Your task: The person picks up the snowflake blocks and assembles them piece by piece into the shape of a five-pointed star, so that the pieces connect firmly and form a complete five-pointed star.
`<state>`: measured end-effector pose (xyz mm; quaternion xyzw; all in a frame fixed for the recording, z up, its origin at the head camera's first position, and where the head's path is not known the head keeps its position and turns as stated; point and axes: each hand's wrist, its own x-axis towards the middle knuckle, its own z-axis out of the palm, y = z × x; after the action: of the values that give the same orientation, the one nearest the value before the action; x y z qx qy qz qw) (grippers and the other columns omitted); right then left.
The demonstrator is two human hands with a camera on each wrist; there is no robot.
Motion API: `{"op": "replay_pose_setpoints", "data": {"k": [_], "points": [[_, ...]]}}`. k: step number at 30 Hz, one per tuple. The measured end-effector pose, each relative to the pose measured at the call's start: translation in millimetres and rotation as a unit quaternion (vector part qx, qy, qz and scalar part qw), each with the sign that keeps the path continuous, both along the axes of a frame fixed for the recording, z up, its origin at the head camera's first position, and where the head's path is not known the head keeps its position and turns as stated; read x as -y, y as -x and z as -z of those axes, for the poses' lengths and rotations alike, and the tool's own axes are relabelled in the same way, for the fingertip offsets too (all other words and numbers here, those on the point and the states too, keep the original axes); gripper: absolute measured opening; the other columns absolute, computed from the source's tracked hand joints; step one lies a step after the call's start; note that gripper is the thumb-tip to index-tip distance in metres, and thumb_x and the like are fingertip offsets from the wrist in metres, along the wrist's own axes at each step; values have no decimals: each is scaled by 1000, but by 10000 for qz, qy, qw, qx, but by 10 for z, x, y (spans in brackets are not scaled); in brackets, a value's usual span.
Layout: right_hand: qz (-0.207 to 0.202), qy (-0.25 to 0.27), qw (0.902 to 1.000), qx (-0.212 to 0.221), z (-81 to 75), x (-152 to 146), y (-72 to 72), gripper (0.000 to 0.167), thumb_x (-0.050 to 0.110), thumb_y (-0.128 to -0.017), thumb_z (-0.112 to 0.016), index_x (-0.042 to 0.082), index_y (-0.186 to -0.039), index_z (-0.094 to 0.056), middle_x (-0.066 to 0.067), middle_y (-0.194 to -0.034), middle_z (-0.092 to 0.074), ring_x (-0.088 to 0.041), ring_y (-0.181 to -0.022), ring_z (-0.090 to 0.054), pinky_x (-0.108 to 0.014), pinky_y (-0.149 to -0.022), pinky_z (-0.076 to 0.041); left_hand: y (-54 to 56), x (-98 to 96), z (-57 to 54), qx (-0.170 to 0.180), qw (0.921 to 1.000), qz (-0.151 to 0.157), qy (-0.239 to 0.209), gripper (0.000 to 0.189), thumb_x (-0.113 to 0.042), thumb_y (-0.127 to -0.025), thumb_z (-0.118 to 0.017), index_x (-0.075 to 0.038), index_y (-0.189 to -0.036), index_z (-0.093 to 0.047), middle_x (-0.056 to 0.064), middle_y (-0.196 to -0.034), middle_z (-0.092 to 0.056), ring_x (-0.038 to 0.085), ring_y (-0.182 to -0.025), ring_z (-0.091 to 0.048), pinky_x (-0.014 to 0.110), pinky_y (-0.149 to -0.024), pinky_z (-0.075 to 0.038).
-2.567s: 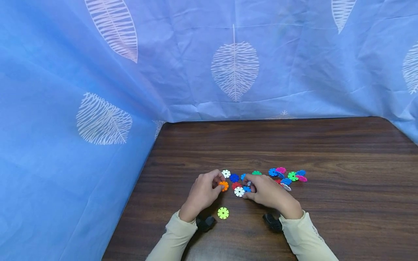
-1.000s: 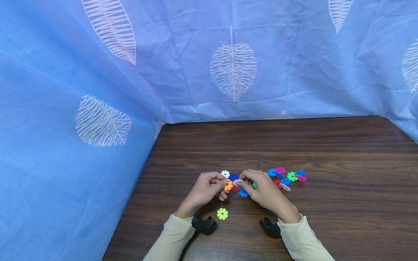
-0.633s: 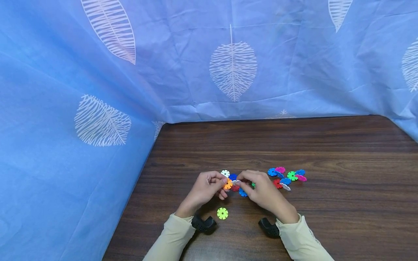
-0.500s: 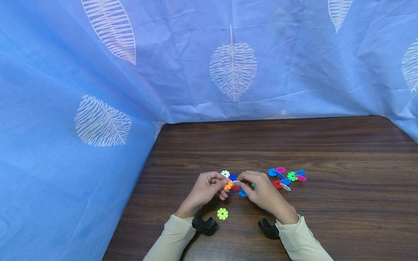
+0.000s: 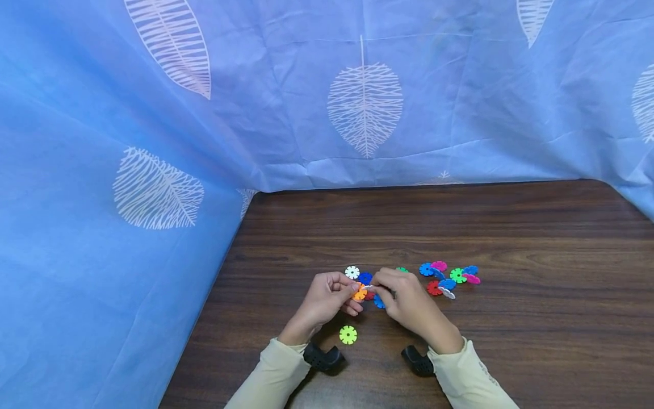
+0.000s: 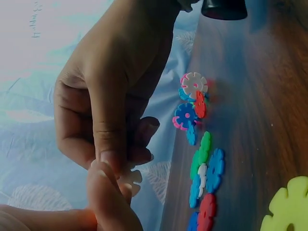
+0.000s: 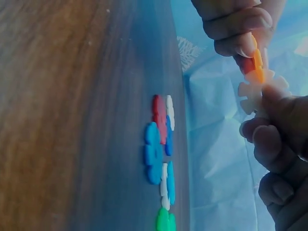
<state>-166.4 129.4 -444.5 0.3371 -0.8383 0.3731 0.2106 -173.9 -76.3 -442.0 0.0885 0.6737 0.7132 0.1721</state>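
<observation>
My left hand [image 5: 329, 298] pinches an orange notched plastic disc [image 5: 360, 292] between thumb and fingers. Facing it, my right hand [image 5: 411, 304] pinches a white notched disc [image 7: 249, 91]. The two discs meet edge to edge at an angle in the right wrist view, the orange rim [image 7: 258, 65] right at the white one's notches. Fingertips cover part of both. Beneath and behind the hands lie a red disc [image 7: 160, 115], blue discs [image 5: 379, 301] and another white disc [image 5: 352, 272]. Nearer the body lies a yellow-green disc [image 5: 348, 335].
Right of the hands are joined clusters of discs, with pink [image 5: 438, 266], bright green [image 5: 457, 276] and red [image 5: 434, 288] pieces. A green disc [image 5: 401, 270] shows behind my right hand. The wooden table [image 5: 552, 295] meets a blue leaf-patterned cloth [image 5: 286, 113] at its back and left.
My right hand has picked up the white disc and brought it left to the orange one, which my left hand has raised. In the last half second the hands have shifted only slightly.
</observation>
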Motion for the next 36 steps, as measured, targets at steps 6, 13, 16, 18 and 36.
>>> {"op": "replay_pose_setpoints", "data": {"k": [6, 13, 16, 18, 36], "points": [[-90, 133, 9996, 213, -10, -35, 18, 15, -4, -88, -79, 8, -91, -72, 0, -86, -71, -4, -70, -56, -25, -62, -54, 8, 36, -30, -44, 9996, 186, -216, 12, -1, -101, -64, 11, -104, -63, 29, -93, -73, 14, -63, -72, 31, -67, -63], [130, -26, 9991, 406, -41, -111, 20, 20, -8, -87, -77, 5, -102, -74, -3, -99, -74, -10, -83, -67, -35, -73, -62, 19, 44, -38, -158, 9997, 87, -184, 12, -1, -98, -69, 9, -103, -64, 22, -92, -75, 16, -70, -72, 31, -69, -63], [237, -157, 9984, 497, -60, -141, 19, 18, -8, -88, -76, 4, -101, -74, -2, -98, -74, -10, -81, -65, -35, -71, -60, 29, 50, -32, -269, 9996, -98, 45, 13, -3, -96, -72, 8, -101, -67, 11, -89, -75, 18, -74, -70, 30, -69, -63], [264, -274, 9970, 677, -62, -159, 24, 14, -6, -89, -76, 4, -99, -75, -2, -94, -73, -8, -77, -61, -32, -67, -57, 36, 54, -29, -367, 9991, -176, 136, 16, -5, -96, -74, 8, -101, -68, 8, -90, -74, 20, -77, -69, 31, -69, -63], [687, -1641, 9743, 1383, 67, -142, 25, 30, 15, -85, -87, 15, -85, -58, 10, -66, -42, -4, -55, -37, -23, -51, -33, 27, 34, -62, -281, 9963, -350, -727, 11, 6, -96, -69, 11, -104, -66, 12, -91, -71, 18, -76, -72, 42, -80, -63]]}}
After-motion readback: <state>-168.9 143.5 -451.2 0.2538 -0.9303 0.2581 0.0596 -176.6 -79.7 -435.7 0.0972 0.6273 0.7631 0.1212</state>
